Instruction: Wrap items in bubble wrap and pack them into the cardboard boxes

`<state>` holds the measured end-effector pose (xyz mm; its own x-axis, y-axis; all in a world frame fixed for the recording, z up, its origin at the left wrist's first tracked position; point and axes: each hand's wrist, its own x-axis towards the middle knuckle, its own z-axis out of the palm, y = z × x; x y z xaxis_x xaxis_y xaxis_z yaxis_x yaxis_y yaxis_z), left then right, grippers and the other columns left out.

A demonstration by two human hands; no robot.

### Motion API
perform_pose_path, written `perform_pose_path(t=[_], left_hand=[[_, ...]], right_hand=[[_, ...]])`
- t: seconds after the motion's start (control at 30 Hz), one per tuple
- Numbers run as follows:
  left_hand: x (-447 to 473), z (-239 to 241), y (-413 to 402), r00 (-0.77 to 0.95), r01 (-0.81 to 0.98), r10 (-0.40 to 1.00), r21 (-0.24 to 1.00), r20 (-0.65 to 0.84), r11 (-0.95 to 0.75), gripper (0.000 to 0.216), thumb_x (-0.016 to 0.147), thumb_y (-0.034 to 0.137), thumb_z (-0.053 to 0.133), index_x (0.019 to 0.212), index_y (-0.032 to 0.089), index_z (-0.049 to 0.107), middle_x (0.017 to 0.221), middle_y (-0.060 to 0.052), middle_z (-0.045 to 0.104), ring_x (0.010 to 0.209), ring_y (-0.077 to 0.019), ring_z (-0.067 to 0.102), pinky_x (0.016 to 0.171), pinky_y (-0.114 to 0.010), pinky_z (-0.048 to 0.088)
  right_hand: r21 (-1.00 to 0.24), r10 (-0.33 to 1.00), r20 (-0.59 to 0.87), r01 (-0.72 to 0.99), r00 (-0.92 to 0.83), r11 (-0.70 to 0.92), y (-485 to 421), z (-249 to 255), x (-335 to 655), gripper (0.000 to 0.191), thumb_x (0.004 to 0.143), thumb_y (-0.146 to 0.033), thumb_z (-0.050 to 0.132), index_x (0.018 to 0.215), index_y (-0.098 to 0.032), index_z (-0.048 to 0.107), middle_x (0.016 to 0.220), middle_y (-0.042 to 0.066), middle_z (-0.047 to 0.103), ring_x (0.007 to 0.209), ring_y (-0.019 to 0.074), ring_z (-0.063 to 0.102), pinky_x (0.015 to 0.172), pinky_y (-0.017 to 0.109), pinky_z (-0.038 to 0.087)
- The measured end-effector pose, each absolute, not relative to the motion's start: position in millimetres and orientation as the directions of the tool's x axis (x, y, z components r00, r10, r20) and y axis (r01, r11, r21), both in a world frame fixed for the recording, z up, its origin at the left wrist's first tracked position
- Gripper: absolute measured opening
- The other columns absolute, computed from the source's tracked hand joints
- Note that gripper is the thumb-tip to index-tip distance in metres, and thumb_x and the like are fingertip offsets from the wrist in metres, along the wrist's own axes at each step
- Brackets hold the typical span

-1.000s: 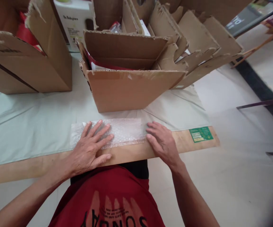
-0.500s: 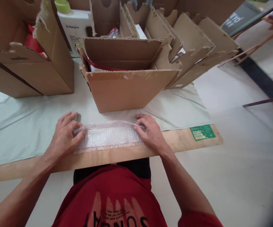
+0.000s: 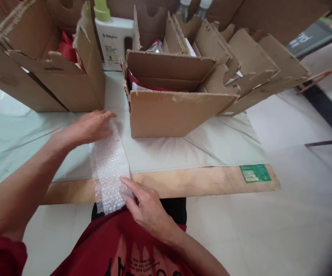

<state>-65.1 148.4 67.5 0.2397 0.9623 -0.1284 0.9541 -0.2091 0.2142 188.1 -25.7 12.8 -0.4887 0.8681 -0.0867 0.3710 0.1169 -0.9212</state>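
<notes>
A strip of clear bubble wrap (image 3: 108, 165) lies lengthwise away from me across the table edge (image 3: 183, 182), its near end hanging over my red shirt. My left hand (image 3: 87, 128) holds the far end of the strip, fingers extended over it, close to the cardboard boxes. My right hand (image 3: 143, 203) pinches the near end at the table edge, fingers closed on the wrap.
An open cardboard box (image 3: 171, 111) stands just past the wrap, with torn cardboard flaps (image 3: 249, 73) to its right. Another box (image 3: 45, 73) sits at the left. A white bottle with a green cap (image 3: 112, 36) stands behind. A pale cloth (image 3: 200, 147) covers the wooden table.
The bubble wrap lay sideways along the table edge under both hands. Both hands gripped its ends and turned it a quarter turn, left hand going away, right hand coming toward me.
</notes>
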Motion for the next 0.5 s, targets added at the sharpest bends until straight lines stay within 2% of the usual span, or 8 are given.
perform_pose_path(t=[0.03,0.1,0.17,0.27,0.33,0.4,0.5], left_hand=[[-60,65,141,0.241,0.953,0.966,0.212,-0.091,-0.218,0.049,0.100,0.028,0.039,0.140,0.013,0.063,0.115,-0.003,0.072,0.120,-0.0276,0.069,0.113,-0.051,0.050],[-58,57,109,0.246,0.929,0.967,0.270,0.065,-0.254,0.048,0.102,0.025,0.035,0.141,0.013,0.061,0.128,-0.006,0.070,0.128,-0.0274,0.065,0.119,-0.053,0.046],[-63,49,60,0.272,0.857,0.928,0.376,0.256,-0.354,0.043,0.100,0.028,0.046,0.136,0.013,0.063,0.129,-0.011,0.071,0.124,-0.0278,0.066,0.112,-0.050,0.054],[-65,38,-16,0.441,0.720,0.881,0.519,0.172,-0.461,0.047,0.099,0.035,0.060,0.145,0.027,0.059,0.145,-0.010,0.066,0.141,-0.0307,0.057,0.115,-0.051,0.053],[-56,30,-52,0.476,0.711,0.868,0.518,0.144,-0.476,0.065,0.094,0.046,0.069,0.153,0.025,0.051,0.151,-0.014,0.062,0.143,-0.0346,0.055,0.118,-0.055,0.051],[-43,20,-67,0.415,0.753,0.886,0.468,0.207,-0.462,0.065,0.093,0.039,0.070,0.153,0.022,0.050,0.147,-0.017,0.065,0.137,-0.0344,0.060,0.117,-0.056,0.051],[-28,11,-60,0.288,0.804,0.891,0.417,0.351,-0.424,0.044,0.095,0.008,0.056,0.137,0.022,0.061,0.118,-0.011,0.077,0.112,-0.0251,0.073,0.101,-0.044,0.059]], right_hand=[[-0.924,0.864,-0.101,0.368,-0.493,0.102,-23,15,188,0.040,0.099,-0.021,0.059,0.138,-0.021,0.071,0.124,0.010,0.079,0.108,0.0223,0.075,0.098,0.037,0.058],[-0.936,0.861,-0.146,0.349,-0.487,0.039,-18,21,192,0.030,0.099,-0.024,0.063,0.125,-0.021,0.077,0.117,0.009,0.082,0.105,0.0224,0.076,0.098,0.037,0.059],[-0.942,0.844,-0.202,0.334,-0.497,-0.028,-14,25,198,0.030,0.099,-0.029,0.065,0.125,-0.022,0.077,0.109,0.007,0.083,0.097,0.0212,0.076,0.094,0.037,0.059],[-0.949,0.804,-0.256,0.298,-0.536,-0.104,-8,27,204,0.035,0.102,-0.038,0.063,0.131,-0.022,0.074,0.105,0.006,0.082,0.091,0.0198,0.075,0.087,0.035,0.059],[-0.957,0.789,-0.265,0.250,-0.554,-0.146,-5,27,204,0.037,0.104,-0.041,0.059,0.133,-0.022,0.072,0.109,0.006,0.081,0.094,0.0196,0.075,0.086,0.034,0.059],[-0.963,0.781,-0.261,0.205,-0.567,-0.173,-3,26,202,0.039,0.107,-0.042,0.053,0.134,-0.022,0.072,0.109,0.006,0.080,0.095,0.0196,0.075,0.085,0.034,0.059],[-0.959,0.761,-0.283,0.190,-0.583,-0.210,-2,25,203,0.040,0.106,-0.041,0.053,0.137,-0.021,0.070,0.096,0.004,0.078,0.087,0.0180,0.073,0.078,0.032,0.059]])
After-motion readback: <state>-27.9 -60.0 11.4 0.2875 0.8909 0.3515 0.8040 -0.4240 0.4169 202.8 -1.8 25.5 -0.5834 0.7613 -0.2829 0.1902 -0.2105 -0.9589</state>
